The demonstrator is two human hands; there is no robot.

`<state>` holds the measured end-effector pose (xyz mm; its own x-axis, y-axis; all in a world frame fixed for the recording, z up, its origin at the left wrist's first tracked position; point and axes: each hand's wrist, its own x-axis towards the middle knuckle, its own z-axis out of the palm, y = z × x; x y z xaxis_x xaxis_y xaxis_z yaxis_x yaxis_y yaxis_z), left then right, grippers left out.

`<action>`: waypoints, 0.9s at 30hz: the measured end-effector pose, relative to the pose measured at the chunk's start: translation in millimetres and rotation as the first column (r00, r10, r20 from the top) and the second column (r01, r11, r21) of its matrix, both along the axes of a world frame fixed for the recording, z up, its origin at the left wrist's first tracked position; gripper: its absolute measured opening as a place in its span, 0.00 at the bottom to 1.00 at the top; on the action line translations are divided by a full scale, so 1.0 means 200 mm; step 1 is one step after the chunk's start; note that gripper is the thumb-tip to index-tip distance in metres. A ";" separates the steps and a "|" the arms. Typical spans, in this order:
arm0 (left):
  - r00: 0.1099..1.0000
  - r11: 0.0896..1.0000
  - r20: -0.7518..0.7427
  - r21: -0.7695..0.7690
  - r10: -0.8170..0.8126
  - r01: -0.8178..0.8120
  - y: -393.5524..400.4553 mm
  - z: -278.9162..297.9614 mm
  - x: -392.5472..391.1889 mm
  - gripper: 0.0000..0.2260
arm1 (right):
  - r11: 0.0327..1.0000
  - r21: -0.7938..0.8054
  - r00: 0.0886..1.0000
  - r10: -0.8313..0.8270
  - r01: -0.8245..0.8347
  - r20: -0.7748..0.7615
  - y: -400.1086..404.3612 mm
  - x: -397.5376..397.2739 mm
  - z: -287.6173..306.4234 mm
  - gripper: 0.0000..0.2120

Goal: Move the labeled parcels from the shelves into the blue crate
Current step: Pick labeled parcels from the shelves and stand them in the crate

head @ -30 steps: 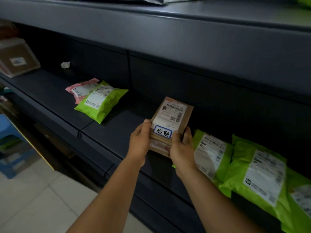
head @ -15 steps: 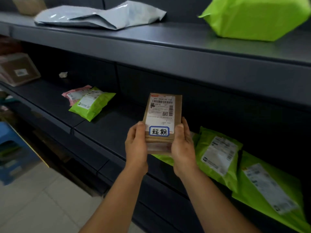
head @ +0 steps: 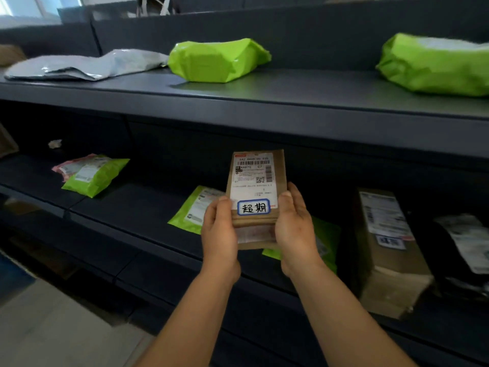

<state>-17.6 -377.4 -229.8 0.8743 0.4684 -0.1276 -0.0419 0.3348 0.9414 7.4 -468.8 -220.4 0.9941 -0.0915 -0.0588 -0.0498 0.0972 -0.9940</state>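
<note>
A person stands before dark shelving and holds a small brown parcel (head: pixel 255 197) upright in front of the middle shelf (head: pixel 137 207), clear of its surface. The left hand (head: pixel 219 234) grips the parcel's lower left edge, thumb on the front face; the right hand (head: pixel 296 229) grips the lower right edge in mirror fashion. Both sets of fingers curl behind the parcel, out of sight. The printed shipping label faces the holder, and beneath it sits a blue-bordered handwritten sticker (head: pixel 253 207), framed between the two thumbs. This two-handed, face-on hold probably serves to read the sticker and confirm that the parcel is one to be moved.

Behind the held parcel, green mailer bags (head: pixel 195 207) lie flat on the middle shelf, one partly hidden by the right wrist. Further left, another green mailer (head: pixel 95 176) overlaps a pink one (head: pixel 66 166). To the right stands a cardboard box (head: pixel 389 250) bearing a similar blue-bordered sticker, and beside it a dark bag (head: pixel 465 247) with a white label. The upper shelf (head: pixel 291 88) carries a grey mailer (head: pixel 87 64) and two bulky green parcels (head: pixel 217 60), their labels not visible.

The blue crate is not identifiable in this view; a blue shape at the lower left edge is too cropped to name. The carry to the crate is judged not yet begun.
</note>
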 end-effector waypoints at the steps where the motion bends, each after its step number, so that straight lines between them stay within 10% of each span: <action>1: 1.000 1.000 0.006 -0.001 -0.017 0.017 -0.06 0.01 -0.01 0.13 | 1.000 0.003 1.000 -0.024 0.024 -0.002 -0.06 -0.02 0.02 0.22; 12: 0.941 0.942 0.062 -0.022 -0.334 0.335 -0.61 0.13 -0.07 0.12 | 0.949 0.033 0.950 -0.313 0.313 -0.009 -0.64 -0.29 0.18 0.20; 27: 0.630 0.630 0.017 0.043 -0.776 0.775 -1.31 0.08 -0.37 0.07 | 0.637 0.094 0.642 -0.766 0.765 -0.026 -1.23 -0.83 0.15 0.16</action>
